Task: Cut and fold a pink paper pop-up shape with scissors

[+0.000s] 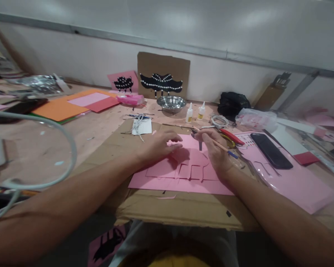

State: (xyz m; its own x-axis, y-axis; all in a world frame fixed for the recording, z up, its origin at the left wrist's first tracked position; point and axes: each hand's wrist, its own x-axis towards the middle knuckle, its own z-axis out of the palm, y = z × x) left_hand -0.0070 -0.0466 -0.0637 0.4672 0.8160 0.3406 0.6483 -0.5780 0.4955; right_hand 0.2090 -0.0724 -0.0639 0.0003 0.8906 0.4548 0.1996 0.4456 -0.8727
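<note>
A pink sheet lies on brown cardboard, with a cut pink stencil-like piece on top. My left hand rests over its upper left part. The thumb and fingers are curved and apart, holding nothing. At the sheet's upper right, my right hand is closed around a slim pencil with a blue end, its tip pointing up and left. Just left of these fingers a short black strip lies on the pink paper. The pencil's tip is too small to make out.
Behind are a steel bowl, two glue bottles and black cutouts with white beads. Red-handled scissors and a phone lie right. A white cable loops at left, near orange sheets. Cardboard ends near my lap.
</note>
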